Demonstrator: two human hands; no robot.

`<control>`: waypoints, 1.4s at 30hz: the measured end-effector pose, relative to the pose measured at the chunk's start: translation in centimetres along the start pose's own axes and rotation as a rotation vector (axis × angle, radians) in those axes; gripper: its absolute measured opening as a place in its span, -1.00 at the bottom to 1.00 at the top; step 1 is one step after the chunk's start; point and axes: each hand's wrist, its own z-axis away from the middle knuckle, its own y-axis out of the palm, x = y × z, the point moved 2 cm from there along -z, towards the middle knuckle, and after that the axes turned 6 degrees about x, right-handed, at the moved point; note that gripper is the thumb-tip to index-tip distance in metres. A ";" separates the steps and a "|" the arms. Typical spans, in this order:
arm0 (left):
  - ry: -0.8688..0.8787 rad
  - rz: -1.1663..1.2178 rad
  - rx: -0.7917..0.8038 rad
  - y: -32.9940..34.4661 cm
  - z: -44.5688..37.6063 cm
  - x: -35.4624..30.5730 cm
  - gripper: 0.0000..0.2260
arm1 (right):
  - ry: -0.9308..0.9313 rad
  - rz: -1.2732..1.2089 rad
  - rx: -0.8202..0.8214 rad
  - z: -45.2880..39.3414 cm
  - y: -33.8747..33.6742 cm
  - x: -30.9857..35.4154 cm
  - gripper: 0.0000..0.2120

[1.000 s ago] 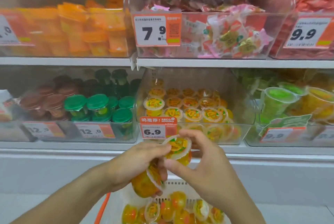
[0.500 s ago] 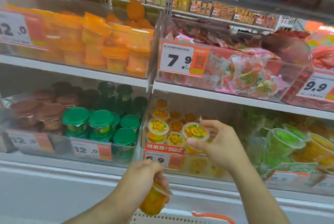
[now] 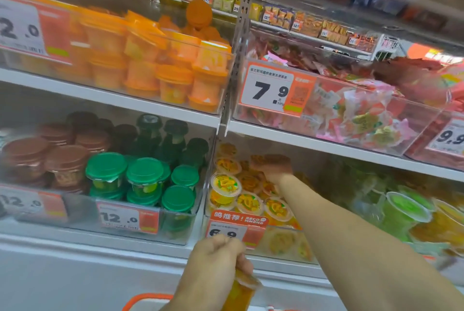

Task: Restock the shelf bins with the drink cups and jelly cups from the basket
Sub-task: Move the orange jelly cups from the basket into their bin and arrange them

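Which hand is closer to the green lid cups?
Left. The left hand holds a jelly cup just below and right of the green-lidded cups; the right hand reaches into the next bin, farther right.

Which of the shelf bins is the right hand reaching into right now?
The right hand is deep in the yellow jelly cup bin, the lower-shelf one tagged 6.9, right of the green-lidded cup bin and directly under the 7.9 bin.
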 end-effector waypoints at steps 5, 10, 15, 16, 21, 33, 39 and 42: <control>0.028 -0.015 -0.014 -0.5 0.0 -0.5 -0.78 | -0.099 -0.042 0.023 -3.6 1.5 -1.0 0.04; 0.053 -0.009 -0.023 -0.9 -0.2 -0.2 -0.77 | -0.055 -0.230 0.053 -1.9 1.9 -0.1 -0.23; 0.107 0.059 -0.059 -1.1 0.2 -0.5 -0.91 | -0.161 0.004 0.037 5.0 -0.6 2.7 -0.82; 0.139 0.064 -0.085 -1.1 0.2 -0.5 -0.88 | -0.189 -0.016 0.080 7.4 -1.2 3.3 -0.88; 0.375 -0.073 -0.203 -0.7 0.6 -1.3 -0.83 | -0.437 0.021 0.518 20.5 -3.5 4.8 -0.78; 0.607 -0.195 -0.123 0.7 1.3 -2.0 -0.92 | -0.533 0.007 0.360 24.3 -4.0 3.3 -0.62; 0.571 -0.561 -0.245 -0.9 0.1 -1.4 -0.66 | -0.363 -0.057 0.211 16.5 -5.7 3.8 -0.62; 0.545 -0.598 -0.249 -1.1 0.3 -1.4 -0.64 | -0.333 0.207 0.108 11.5 -4.5 2.3 -0.49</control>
